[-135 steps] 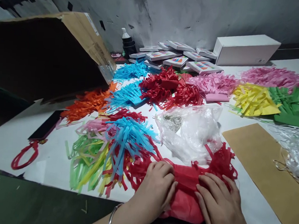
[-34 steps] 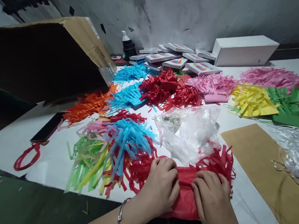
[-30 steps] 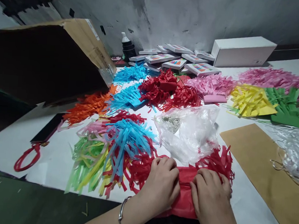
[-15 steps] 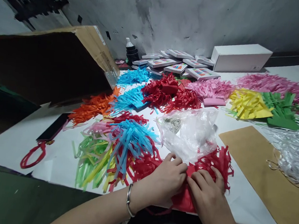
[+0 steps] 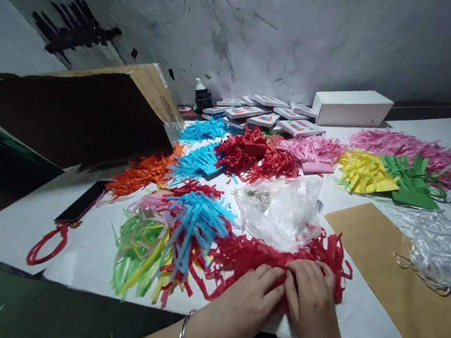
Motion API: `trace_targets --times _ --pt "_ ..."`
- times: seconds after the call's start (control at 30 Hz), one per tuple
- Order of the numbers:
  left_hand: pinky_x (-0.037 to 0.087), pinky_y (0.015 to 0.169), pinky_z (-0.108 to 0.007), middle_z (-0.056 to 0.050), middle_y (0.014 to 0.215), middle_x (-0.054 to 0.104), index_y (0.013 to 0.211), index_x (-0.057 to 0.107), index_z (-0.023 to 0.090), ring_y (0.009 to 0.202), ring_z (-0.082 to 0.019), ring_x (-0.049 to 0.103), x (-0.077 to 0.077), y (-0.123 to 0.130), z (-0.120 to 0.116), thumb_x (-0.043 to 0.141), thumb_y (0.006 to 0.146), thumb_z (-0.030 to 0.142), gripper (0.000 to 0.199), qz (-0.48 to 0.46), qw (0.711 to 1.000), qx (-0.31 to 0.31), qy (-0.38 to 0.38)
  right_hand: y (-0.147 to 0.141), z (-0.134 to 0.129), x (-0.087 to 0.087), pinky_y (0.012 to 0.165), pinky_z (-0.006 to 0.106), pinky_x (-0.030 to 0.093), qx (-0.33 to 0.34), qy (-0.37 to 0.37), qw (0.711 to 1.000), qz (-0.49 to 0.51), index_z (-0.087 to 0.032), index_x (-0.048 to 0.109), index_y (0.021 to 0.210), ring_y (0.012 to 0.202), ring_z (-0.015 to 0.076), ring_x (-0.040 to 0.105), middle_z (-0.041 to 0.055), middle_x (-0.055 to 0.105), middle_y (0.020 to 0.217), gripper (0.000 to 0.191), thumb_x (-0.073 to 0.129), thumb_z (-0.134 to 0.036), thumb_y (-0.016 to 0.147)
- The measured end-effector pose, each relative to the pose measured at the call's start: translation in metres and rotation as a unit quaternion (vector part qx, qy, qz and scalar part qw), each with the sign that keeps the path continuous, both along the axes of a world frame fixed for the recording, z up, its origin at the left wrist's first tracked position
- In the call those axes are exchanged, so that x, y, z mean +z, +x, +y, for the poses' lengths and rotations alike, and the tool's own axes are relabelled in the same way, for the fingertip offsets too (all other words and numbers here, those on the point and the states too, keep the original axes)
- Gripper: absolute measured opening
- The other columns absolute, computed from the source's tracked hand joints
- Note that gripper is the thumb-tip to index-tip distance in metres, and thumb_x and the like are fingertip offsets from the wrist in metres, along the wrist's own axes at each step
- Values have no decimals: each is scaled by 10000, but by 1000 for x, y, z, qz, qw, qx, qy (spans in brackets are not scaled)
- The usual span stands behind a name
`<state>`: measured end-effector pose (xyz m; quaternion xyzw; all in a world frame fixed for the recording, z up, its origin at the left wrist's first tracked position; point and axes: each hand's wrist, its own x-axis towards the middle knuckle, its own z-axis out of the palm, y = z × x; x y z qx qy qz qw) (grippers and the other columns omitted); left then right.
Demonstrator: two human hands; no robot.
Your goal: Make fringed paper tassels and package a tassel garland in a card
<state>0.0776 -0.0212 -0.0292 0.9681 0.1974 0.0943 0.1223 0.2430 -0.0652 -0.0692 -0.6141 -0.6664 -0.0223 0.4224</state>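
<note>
Red fringed paper (image 5: 253,253) lies near the table's front edge, its strips spreading left and right. My left hand (image 5: 251,300), with a silver bracelet at the wrist, has its fingers closed on the middle of this paper. Beside it, my right hand (image 5: 311,295) grips the same paper, thumb close to the left hand's fingertips. The part between the palms is hidden. Just behind the hands lies a clear plastic bag (image 5: 285,208). Blue fringed paper (image 5: 199,217) and green-yellow strips (image 5: 139,251) are to the left.
A large cardboard box (image 5: 153,89) stands at the left, near a phone (image 5: 82,201) with a red strap. Flat boxes (image 5: 265,120), a white box (image 5: 351,109) and more coloured fringes are behind. Brown paper (image 5: 382,267) and white string (image 5: 439,251) lie right.
The hands have drawn closer together and the red paper's flat middle is now bunched beneath them. The view has shifted, so the scene sits lower in the picture.
</note>
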Motion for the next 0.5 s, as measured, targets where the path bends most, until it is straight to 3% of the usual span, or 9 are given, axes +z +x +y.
trace_targets --times 0.07,0.17,0.23,0.33,0.37,0.43,0.5 --pt "553 906 -395 -151 1290 612 1333 506 118 1044 -268 611 -3 2 1 573 945 165 396 26 999 34 -12 0 0 0 1012 454 344 8 19 1000 -2 -193 608 1011 873 187 624 30 683 898 167 447 -149 1008" --pt "590 795 -394 -134 1153 675 1277 552 131 924 -270 662 -5 4 0 661 907 245 402 75 994 69 -34 8 -4 2 1049 496 338 -28 58 998 -8 -189 615 1017 891 196 640 38 698 908 142 482 -143 1001" --pt "595 779 -390 -140 1176 681 1272 567 145 914 -277 684 -5 5 -2 714 882 324 454 100 990 89 -39 19 -8 6 1044 492 356 -54 79 995 -16 -196 624 1019 897 202 651 45 707 924 113 520 -163 988" --pt "590 786 -389 -157 1171 694 1296 573 158 923 -296 703 -4 3 -9 748 847 453 565 129 983 121 -48 36 -14 16 906 415 470 -128 59 986 86 -208 637 1006 888 217 664 61 704 949 126 529 -268 981" --pt "587 782 -382 -145 1108 711 1265 597 164 907 -294 707 -5 1 -11 752 838 473 549 136 980 136 -58 41 -16 19 828 386 502 -157 41 974 160 -206 636 1001 873 223 671 69 705 953 154 530 -315 976" --pt "584 781 -364 -113 1009 720 1185 638 183 885 -283 709 -6 -2 -12 763 826 480 482 136 973 169 -84 53 -19 23 668 334 524 -214 17 921 325 -193 626 983 783 220 680 76 707 912 223 570 -405 943" --pt "583 814 -365 -127 1086 707 1213 627 185 942 -287 706 -6 -3 -10 757 825 492 511 125 966 201 -100 68 -22 22 552 303 503 -249 42 861 442 -189 607 966 640 192 651 49 692 803 270 625 -449 896"
